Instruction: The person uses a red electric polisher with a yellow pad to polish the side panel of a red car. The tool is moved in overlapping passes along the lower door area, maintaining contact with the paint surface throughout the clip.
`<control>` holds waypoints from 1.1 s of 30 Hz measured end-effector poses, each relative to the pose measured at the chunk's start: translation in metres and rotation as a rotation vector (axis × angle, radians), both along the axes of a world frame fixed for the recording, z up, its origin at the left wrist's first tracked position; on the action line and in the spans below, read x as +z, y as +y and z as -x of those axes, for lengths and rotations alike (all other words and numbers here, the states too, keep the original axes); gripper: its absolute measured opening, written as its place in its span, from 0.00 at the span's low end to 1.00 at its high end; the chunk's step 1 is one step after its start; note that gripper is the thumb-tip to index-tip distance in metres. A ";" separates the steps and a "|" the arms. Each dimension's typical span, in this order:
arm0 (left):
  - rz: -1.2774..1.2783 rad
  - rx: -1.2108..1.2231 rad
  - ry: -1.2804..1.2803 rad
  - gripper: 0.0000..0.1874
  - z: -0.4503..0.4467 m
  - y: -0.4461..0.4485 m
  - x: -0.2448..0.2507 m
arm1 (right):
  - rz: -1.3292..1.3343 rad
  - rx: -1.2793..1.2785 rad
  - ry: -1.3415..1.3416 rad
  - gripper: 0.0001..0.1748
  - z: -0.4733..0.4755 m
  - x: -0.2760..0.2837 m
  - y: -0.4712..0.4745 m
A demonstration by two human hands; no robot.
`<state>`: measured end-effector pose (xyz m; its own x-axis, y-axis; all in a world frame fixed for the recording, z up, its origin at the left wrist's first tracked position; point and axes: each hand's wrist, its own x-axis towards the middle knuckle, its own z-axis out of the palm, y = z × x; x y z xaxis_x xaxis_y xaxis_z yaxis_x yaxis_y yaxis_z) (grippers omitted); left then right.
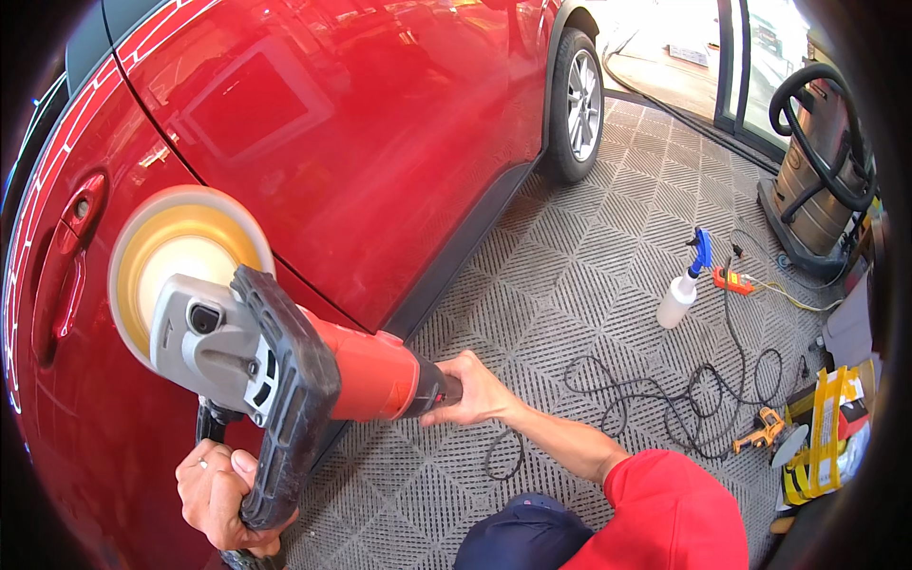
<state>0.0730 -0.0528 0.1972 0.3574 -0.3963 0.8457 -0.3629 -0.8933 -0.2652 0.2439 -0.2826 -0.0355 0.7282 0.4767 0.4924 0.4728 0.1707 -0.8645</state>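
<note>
A red and grey rotary car polisher (374, 370) is held across the side of a red car (399, 164). Its round yellowish-white polishing pad (135, 256), blurred at the rim, faces the door panel beside the door handle (53, 303) and appears to lie against the paint. My left hand (221, 488) grips the lower side of the polisher's black D-shaped handle (296, 399). Around the black rear end of the tool's body, my right hand (474, 388) is closed. The tool's head hides part of the pad.
A white spray bottle (675, 303) with a blue trigger stands on the ribbed tile floor (556, 285). Loops of black cord (684, 406) lie behind my right arm. An orange power strip (732, 281), a vacuum cleaner (812, 192) and a yellow power tool (762, 429) are at the right.
</note>
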 end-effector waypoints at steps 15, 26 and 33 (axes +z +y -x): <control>-0.016 -0.131 0.054 0.21 0.002 0.004 0.001 | -0.071 0.025 0.099 0.30 0.016 -0.035 0.027; -0.028 -0.166 0.115 0.22 -0.008 -0.003 -0.011 | -0.025 -0.017 0.097 0.29 0.014 -0.066 0.022; -0.055 -0.178 0.062 0.22 -0.023 -0.010 0.011 | -0.142 0.012 0.144 0.31 0.003 -0.053 0.031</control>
